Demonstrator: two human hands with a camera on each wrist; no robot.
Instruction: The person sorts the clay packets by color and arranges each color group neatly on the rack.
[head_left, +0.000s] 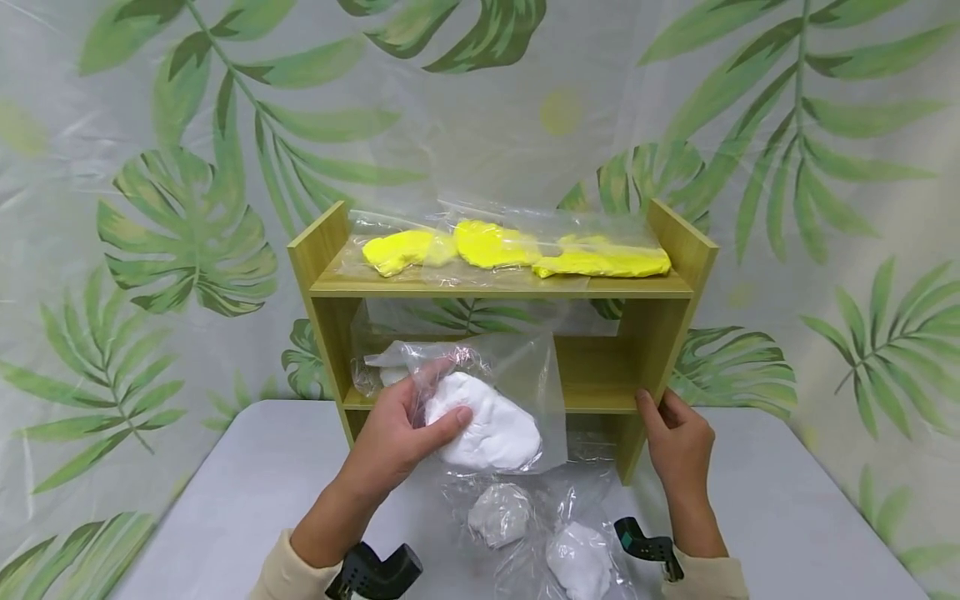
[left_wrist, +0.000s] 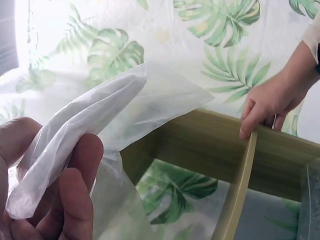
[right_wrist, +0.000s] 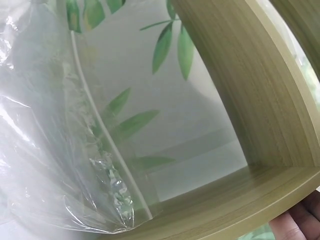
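Observation:
My left hand holds a clear plastic bag containing a soft white clay-like lump, thumb in front and fingers behind. The bag hangs before the middle level of a small wooden shelf. Seen edge-on in the left wrist view, the same bag lies between thumb and fingers. My right hand grips the front edge of the shelf's right side panel, near the middle board. Another clear bag with something white stands on that board at the left, partly hidden by the held bag.
On the top board lie clear bags with yellow clay-like lumps. Below the held bag, two more bagged white lumps lie on the pale table. A leaf-patterned sheet hangs behind the shelf.

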